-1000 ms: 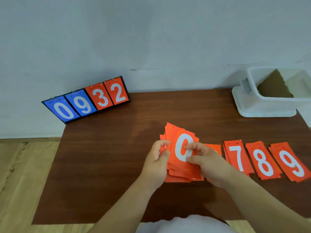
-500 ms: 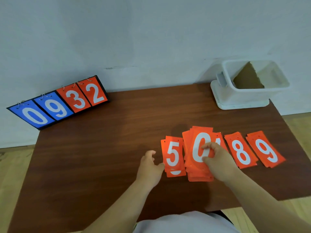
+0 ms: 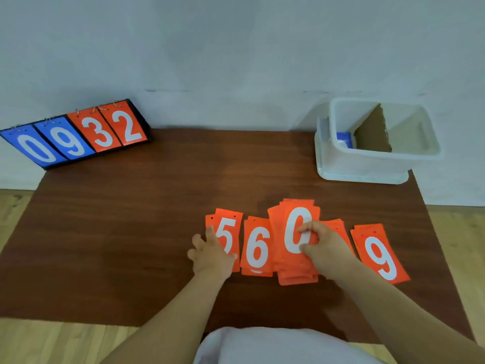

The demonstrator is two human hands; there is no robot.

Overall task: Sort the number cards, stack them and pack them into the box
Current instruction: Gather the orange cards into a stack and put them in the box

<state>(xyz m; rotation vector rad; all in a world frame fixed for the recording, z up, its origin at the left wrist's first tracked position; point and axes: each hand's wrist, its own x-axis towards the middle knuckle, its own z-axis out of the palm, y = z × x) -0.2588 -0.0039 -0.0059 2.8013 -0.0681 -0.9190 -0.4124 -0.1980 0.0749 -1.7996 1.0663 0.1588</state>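
Orange number cards lie in a row near the table's front edge. A thick stack topped by a 0 card (image 3: 298, 222) sits in the middle, and my right hand (image 3: 319, 245) grips it with thumb and fingers. To its left lie a 6 pile (image 3: 257, 248) and a 5 pile (image 3: 228, 229). My left hand (image 3: 210, 253) rests flat, fingers spread, on the 5 pile's left edge. A 9 pile (image 3: 379, 254) lies at the right. Another orange pile (image 3: 338, 227) is mostly hidden behind my right hand. The white plastic box (image 3: 367, 164) stands at the back right.
A flip scoreboard (image 3: 76, 135) showing 0 9 3 2 leans against the wall at the back left. Inside the box are a cardboard divider (image 3: 372, 135) and a blue card (image 3: 343, 139). The brown table (image 3: 131, 219) stands on a wooden floor.
My right hand carried the 0 stack to the right, uncovering the 5 pile and then the 6 pile. My left hand let go of the stack and settled on the 5 pile.
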